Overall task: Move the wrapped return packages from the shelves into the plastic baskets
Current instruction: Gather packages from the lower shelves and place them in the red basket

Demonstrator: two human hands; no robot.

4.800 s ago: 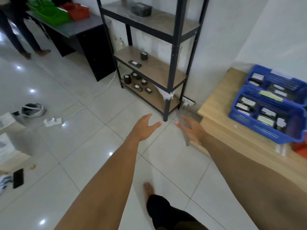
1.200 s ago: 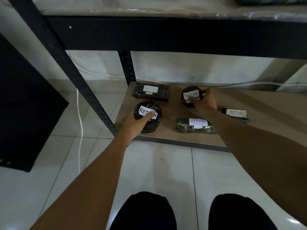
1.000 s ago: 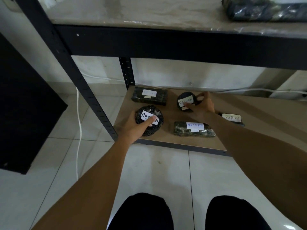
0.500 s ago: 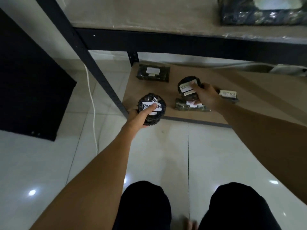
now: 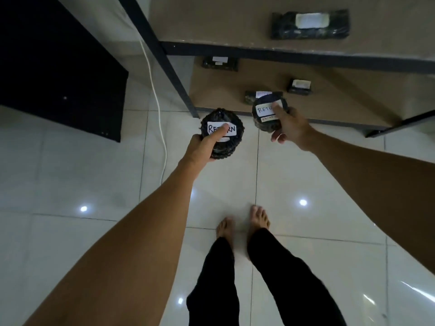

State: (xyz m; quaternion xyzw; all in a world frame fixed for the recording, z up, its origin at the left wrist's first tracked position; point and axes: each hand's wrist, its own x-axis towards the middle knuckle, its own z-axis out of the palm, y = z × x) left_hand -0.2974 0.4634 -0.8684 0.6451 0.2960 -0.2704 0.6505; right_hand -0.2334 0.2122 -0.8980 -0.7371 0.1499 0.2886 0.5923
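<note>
My left hand (image 5: 202,149) grips a round black wrapped package (image 5: 223,140) with a white RETURN label, thumb across the label, held above the floor in front of the shelf. My right hand (image 5: 290,128) grips a second round black package (image 5: 266,118) with a RETURN label, just off the bottom shelf's front edge. Three flat wrapped packages stay on the bottom shelf (image 5: 216,90): one at the back left (image 5: 220,64), one near the front (image 5: 250,96), one to the right (image 5: 300,87). A long wrapped package (image 5: 309,24) lies on the shelf above. No basket is in view.
The black metal shelf post (image 5: 164,64) slants down beside my left hand. A black cabinet (image 5: 58,67) stands at the left, with a white cable (image 5: 157,100) running down to the glossy tiled floor. My bare feet (image 5: 244,222) stand below the hands.
Both hands have lifted the round packages off the bottom shelf and drawn them back over the floor. I have risen from crouching, so the view now looks down from higher.
</note>
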